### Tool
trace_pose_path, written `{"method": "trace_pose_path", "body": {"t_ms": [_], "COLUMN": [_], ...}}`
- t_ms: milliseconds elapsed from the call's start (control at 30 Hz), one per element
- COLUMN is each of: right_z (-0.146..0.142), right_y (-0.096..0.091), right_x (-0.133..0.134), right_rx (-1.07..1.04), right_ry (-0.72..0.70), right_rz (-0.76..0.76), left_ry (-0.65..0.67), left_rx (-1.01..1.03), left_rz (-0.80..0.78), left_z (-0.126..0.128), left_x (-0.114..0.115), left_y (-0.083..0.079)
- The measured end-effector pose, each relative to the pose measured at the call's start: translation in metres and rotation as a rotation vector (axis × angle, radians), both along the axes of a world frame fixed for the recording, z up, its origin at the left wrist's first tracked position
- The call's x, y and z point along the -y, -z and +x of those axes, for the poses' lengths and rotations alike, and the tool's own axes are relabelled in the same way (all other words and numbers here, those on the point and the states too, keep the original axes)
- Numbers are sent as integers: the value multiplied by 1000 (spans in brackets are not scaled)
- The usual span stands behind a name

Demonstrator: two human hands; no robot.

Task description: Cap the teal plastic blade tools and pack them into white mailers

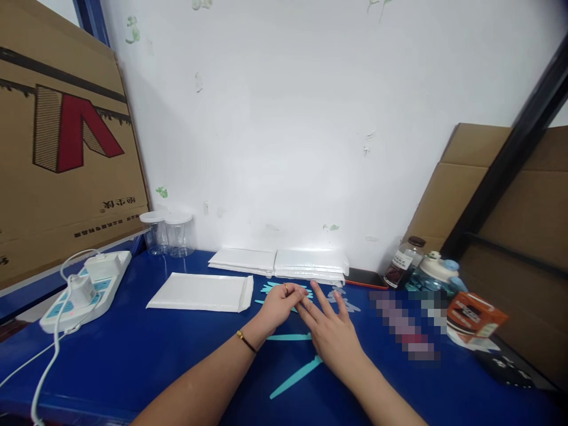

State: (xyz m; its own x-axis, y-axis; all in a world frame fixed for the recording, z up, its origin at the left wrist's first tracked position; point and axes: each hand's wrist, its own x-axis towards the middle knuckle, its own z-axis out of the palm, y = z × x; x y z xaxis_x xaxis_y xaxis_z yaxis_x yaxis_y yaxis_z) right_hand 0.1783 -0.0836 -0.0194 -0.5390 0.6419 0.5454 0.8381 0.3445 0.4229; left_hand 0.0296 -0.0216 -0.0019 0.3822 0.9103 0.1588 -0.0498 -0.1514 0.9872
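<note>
My left hand [281,305] is closed in a pinch, its fingertips meeting those of my right hand [331,331] above the table. My right hand's thumb side is bent in toward that pinch, while its other fingers stretch forward and spread. Anything small between the fingertips is hidden. Beneath my right hand lie a long, thin teal plastic stick [288,338] and a second teal stick [295,378], set at an angle; my hand covers their right ends. Behind my hands is a pile of similar teal sticks [273,288], partly covered, and beside it several small translucent pieces [348,303].
On the blue table [199,337], a white padded envelope [199,291] lies left; stacked white envelopes [310,263] sit against the wall. Left are a power strip [95,296] and lidded clear jars [180,236]. Right stand a phone [366,278], bottle [403,260], teal jug [432,275] and orange box [473,316].
</note>
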Motion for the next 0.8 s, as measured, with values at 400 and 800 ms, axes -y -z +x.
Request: {"method": "trace_pose_path", "body": {"t_ms": [400,800], "right_z": [1,46], "right_y": [-5,-32], "right_x": [3,-2], "right_rx": [1,-246], "right_ry": [9,81], "right_rz": [-32,-45], "left_ry": [20,-165], "left_rx": [106,-304], "left_rz": [-62,229], "left_z": [-7,-21], "left_x": [3,-14], "left_y": [-3,5]}}
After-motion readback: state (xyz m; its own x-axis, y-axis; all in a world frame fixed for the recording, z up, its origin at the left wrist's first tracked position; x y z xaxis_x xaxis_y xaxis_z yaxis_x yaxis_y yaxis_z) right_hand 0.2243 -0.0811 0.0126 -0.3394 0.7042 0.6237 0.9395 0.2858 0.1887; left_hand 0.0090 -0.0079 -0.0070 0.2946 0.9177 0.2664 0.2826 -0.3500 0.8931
